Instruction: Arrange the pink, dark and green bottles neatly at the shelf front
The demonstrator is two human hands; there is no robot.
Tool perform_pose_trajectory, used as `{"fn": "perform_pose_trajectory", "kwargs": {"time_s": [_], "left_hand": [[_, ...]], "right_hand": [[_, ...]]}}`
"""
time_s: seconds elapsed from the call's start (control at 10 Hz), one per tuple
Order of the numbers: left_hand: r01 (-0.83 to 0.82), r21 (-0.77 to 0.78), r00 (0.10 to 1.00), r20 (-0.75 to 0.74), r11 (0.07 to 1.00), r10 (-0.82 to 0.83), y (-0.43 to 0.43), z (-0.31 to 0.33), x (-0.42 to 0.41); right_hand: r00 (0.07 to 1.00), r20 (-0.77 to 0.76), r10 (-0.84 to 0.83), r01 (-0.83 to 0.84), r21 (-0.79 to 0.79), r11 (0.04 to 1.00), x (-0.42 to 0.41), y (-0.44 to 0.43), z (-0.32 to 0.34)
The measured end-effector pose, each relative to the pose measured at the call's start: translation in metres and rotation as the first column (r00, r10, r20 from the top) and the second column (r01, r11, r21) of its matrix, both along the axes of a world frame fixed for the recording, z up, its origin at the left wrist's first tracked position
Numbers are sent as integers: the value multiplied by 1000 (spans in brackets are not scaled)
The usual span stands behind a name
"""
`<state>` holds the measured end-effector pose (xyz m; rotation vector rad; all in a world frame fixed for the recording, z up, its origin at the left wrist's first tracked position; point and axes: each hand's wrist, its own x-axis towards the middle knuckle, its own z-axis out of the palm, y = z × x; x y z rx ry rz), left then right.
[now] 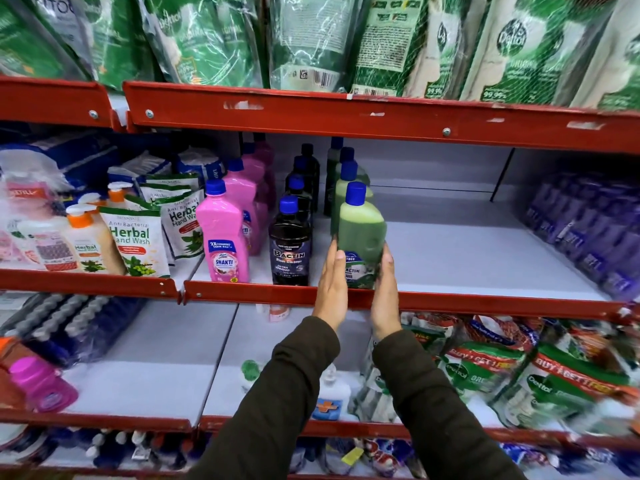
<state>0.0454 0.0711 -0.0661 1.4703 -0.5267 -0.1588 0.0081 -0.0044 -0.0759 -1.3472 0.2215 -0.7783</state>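
Note:
On the middle shelf [450, 258] three rows of blue-capped bottles run from front to back. The front pink bottle [223, 237] stands at the shelf lip, with more pink ones behind. To its right stands the front dark bottle [290, 249], again with others behind. The front green bottle [360, 237] stands at the lip, slightly tilted. My left hand [333, 285] lies flat against its left side. My right hand [385, 289] presses its right side, so both hands clasp the bottle.
Herbal hand wash pouches [138, 237] and pump bottles fill the shelf's left. Purple packs [588, 230] line its right. A red upper shelf rail [346, 112] hangs close above. Green refill pouches [519, 46] sit on top. The lower shelf holds pouches [519, 368] and a pink bottle [41, 382].

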Motion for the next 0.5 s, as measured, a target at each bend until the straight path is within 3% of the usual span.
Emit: {"fn": "perform_pose_trajectory", "kwargs": {"time_s": [0.1,0.2,0.3,0.4,0.5], "left_hand": [[-26,-19,999,23,999,26,-10,9,-11],[-114,53,990,89,992,109,-8,4,-12],[-377,3,848,404,926,344,-1,11,-26],[-391,-113,588,733,914,342,4,43,-22],[-491,-131,331,886,861,324,8,96,-18]], "right_hand": [[997,-29,68,-69,-20,997,-10,-18,5],[998,-47,29,-30,-27,999,-13,-17,6],[974,15,-226,225,-171,959,-27,-17,14],[886,260,-384,463,-440,770,-33,-26,50],[763,466,-448,642,-624,445,-35,-39,110]]}}
